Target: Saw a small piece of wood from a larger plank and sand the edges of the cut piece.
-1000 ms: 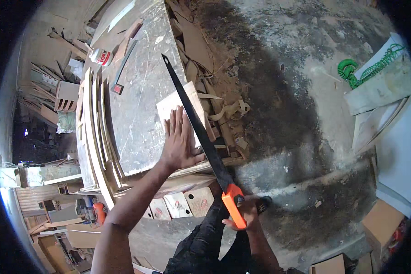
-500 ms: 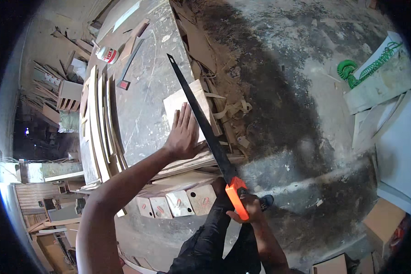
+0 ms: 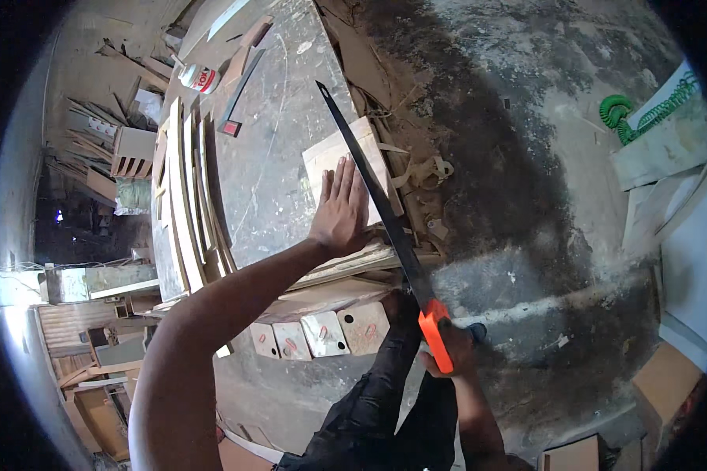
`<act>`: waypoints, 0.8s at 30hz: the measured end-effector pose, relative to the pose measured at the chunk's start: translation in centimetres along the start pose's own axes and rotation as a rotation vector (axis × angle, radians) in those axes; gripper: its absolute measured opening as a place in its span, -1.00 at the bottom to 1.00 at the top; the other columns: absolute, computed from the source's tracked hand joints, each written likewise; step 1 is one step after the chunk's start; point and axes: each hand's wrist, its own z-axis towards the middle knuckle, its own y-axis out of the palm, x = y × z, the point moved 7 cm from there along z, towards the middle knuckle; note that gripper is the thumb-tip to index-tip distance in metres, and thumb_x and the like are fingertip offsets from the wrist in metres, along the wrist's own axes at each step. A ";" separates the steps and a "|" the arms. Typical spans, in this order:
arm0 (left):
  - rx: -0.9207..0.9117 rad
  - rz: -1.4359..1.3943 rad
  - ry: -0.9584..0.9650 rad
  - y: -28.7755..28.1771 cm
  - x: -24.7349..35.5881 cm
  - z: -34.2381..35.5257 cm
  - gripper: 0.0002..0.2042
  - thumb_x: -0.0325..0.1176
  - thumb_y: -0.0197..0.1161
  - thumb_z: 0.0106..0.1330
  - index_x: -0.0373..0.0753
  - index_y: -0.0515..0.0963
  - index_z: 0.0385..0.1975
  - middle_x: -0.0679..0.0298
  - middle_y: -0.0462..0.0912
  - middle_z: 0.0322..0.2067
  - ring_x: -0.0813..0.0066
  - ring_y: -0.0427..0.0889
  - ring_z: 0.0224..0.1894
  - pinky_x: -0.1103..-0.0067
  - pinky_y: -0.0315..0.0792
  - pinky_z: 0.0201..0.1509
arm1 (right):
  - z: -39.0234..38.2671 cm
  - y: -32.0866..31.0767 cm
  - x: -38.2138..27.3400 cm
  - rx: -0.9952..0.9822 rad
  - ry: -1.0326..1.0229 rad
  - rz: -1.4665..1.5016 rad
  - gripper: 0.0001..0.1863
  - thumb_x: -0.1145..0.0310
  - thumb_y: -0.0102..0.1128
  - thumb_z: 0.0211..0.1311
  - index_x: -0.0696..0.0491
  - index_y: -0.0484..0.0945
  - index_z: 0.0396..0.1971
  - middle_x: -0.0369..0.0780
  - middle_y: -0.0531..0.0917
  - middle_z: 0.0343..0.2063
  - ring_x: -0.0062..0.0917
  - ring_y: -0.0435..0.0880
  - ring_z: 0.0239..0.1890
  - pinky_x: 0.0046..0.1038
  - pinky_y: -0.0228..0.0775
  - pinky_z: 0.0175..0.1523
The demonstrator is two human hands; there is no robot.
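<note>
Orange colours the handle (image 3: 437, 337) of a handsaw (image 3: 375, 188), held by the person's right hand (image 3: 457, 353) beyond the near right corner of the workbench (image 3: 267, 173). Fingers of that hand close around the handle; their tips are mostly hidden from view. The dark blade runs diagonally forward and left, narrow end farthest from the body, and crosses over a pale wooden board (image 3: 330, 147). I cannot tell whether the teeth touch the wood. The board lies along the right edge of the bench. The left hand (image 3: 342, 216) rests on it, palm down, left of the blade; its fingers are extended, slightly apart, gripping nothing. Long wooden strips (image 3: 184, 204) occupy the bench's left side. Farther along the bench top are a white container (image 3: 199, 78) and, to its right, a dark-bladed tool (image 3: 243, 90). Pale panels (image 3: 322, 334) with dark holes form a row below the near edge.
</note>
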 end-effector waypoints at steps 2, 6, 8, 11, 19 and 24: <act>0.028 -0.039 0.036 -0.1 0.7 0.3 -0.23 -0.13 0.00 0.34 -0.56 -0.12 0.35 -0.24 -0.21 0.41 -0.12 -0.28 0.49 0.02 -0.32 0.47 | -3.1 0.7 1.3 0.036 -0.049 0.055 -0.44 0.06 0.39 -0.10 0.11 0.55 -0.12 -0.03 0.62 -0.23 -0.02 0.62 -0.18 -0.14 0.48 -0.07; 0.010 0.041 -0.008 0.3 0.2 0.4 -0.28 -0.23 -0.05 0.35 -0.59 -0.14 0.34 -0.28 -0.20 0.40 -0.16 -0.25 0.48 0.06 -0.32 0.49 | -1.5 2.2 1.3 -0.117 0.047 0.058 -0.39 0.03 0.34 -0.10 0.10 0.53 -0.06 0.00 0.60 -0.17 -0.02 0.62 -0.17 -0.15 0.48 -0.09; 0.029 -0.041 -0.016 -0.6 1.2 0.6 -0.35 -0.33 -0.12 0.36 -0.60 -0.14 0.34 -0.28 -0.18 0.39 -0.16 -0.22 0.48 0.10 -0.30 0.49 | -1.8 2.8 2.0 -0.199 0.124 0.019 -0.39 0.02 0.29 -0.09 0.09 0.53 -0.05 0.03 0.59 -0.18 -0.01 0.61 -0.19 -0.15 0.49 -0.13; -0.004 -0.002 0.032 -0.4 0.3 0.2 -0.37 -0.33 -0.14 0.37 -0.62 -0.11 0.32 -0.32 -0.14 0.38 -0.17 -0.21 0.47 0.08 -0.27 0.49 | -2.9 1.2 1.6 0.002 -0.025 -0.048 -0.38 -0.05 0.28 -0.03 0.10 0.54 -0.05 0.01 0.59 -0.18 -0.02 0.61 -0.20 -0.13 0.47 -0.10; -0.105 0.164 0.023 0.5 0.0 0.0 -0.13 -0.07 0.20 0.19 -0.44 -0.07 0.37 -0.27 -0.31 0.41 -0.27 -0.35 0.46 -0.25 -0.34 0.35 | -0.9 1.4 0.2 -0.064 0.007 0.102 -0.51 -0.01 0.32 -0.06 0.02 0.61 -0.18 -0.10 0.61 -0.31 -0.08 0.62 -0.23 -0.06 0.45 -0.13; -0.193 -0.122 -0.103 -1.5 1.2 0.1 0.09 0.15 0.33 0.02 -0.27 -0.18 0.42 -0.28 -0.43 0.40 -0.34 -0.43 0.44 -0.29 -0.34 0.32 | -2.3 1.9 0.4 0.038 -0.015 0.071 -0.49 -0.01 0.34 -0.09 -0.01 0.61 -0.16 -0.11 0.61 -0.27 -0.10 0.63 -0.24 -0.10 0.47 -0.15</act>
